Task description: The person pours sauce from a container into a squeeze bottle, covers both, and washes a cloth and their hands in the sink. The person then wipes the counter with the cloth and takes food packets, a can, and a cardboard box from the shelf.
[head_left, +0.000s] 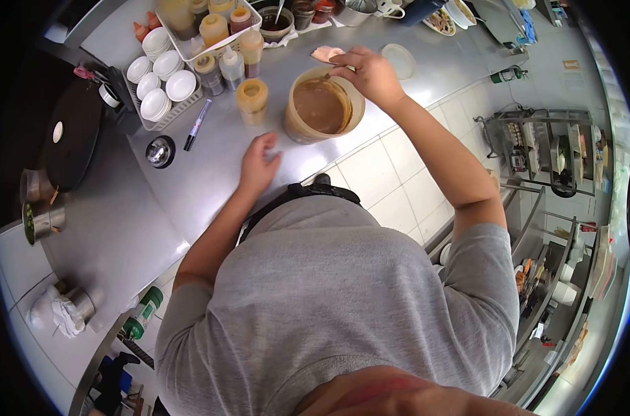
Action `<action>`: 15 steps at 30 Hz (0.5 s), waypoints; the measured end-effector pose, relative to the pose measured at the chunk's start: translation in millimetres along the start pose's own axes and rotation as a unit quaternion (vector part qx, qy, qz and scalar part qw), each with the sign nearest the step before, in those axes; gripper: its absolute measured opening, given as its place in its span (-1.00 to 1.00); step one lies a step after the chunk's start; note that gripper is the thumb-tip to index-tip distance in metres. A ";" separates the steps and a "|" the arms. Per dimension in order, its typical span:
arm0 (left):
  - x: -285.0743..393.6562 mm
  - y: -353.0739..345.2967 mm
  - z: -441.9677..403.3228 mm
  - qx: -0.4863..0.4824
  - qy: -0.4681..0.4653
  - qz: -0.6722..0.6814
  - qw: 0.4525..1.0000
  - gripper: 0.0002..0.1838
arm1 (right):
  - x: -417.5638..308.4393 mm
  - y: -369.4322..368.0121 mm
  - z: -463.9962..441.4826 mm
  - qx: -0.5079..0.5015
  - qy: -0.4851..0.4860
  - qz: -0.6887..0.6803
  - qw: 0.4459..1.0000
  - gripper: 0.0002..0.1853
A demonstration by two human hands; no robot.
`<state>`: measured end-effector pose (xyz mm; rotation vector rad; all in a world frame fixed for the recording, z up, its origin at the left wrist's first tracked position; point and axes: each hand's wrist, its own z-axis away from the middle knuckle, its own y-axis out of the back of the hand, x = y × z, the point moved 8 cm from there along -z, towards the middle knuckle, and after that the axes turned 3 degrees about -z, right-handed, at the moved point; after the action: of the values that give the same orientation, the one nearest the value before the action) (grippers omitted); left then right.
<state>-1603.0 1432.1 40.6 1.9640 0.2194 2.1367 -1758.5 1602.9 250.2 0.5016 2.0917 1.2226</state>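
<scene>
A translucent plastic tub (302,132) of brown sauce (319,104) stands near the counter's front edge. Over its far rim, my right hand (372,75) pinches a sauce-coated utensil (327,76); its lower end is hidden in the sauce, so its exact kind does not show. My left hand (259,165) hovers by the counter edge, left of the tub, holding nothing, its fingers curved and apart. Closest to it is an uncapped squeeze bottle (251,101) with yellowish-brown contents. A round translucent lid (398,62) and a crumpled pinkish cloth (327,53) lie behind the tub.
A basket of stacked white bowls (168,93) and a rack of sauce bottles (214,31) occupy the back left. A marker (198,125) and a metal call bell (160,151) rest on the steel counter (183,201). Shelving (558,277) stands at the right.
</scene>
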 end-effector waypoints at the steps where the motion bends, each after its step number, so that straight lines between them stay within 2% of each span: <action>1: 27.8 -4.0 -3.6 0.011 -0.043 -0.049 0.998 -0.10 | 7.3 -6.5 1.2 -0.024 -0.031 -0.022 0.999 -0.79; 2: 52.6 -9.9 -8.6 0.024 -0.084 -0.097 0.991 0.00 | 10.9 -13.6 2.5 -0.052 -0.056 -0.025 0.997 -0.80; 5: 75.2 -28.7 -22.2 0.046 -0.098 -0.145 0.984 0.27 | 14.2 -24.9 5.2 -0.111 -0.108 -0.028 0.988 -0.80; 8: 68.4 -37.3 -37.8 0.005 -0.049 -0.083 0.995 0.42 | 8.0 -17.6 3.2 -0.113 -0.134 -0.008 0.984 -0.79; 12: 98.8 -26.9 -53.4 0.016 -0.143 0.018 0.989 0.10 | -9.1 5.4 -10.5 -0.098 -0.188 0.045 0.976 -0.79; 15: 110.8 -23.1 -63.3 -0.008 -0.127 0.205 0.970 -0.15 | -25.5 23.8 -23.1 -0.078 -0.195 0.093 0.973 -0.80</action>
<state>-1672.6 1486.9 135.2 2.4145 -0.2715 2.0626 -1756.6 1584.7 287.8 0.8086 1.6324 1.2629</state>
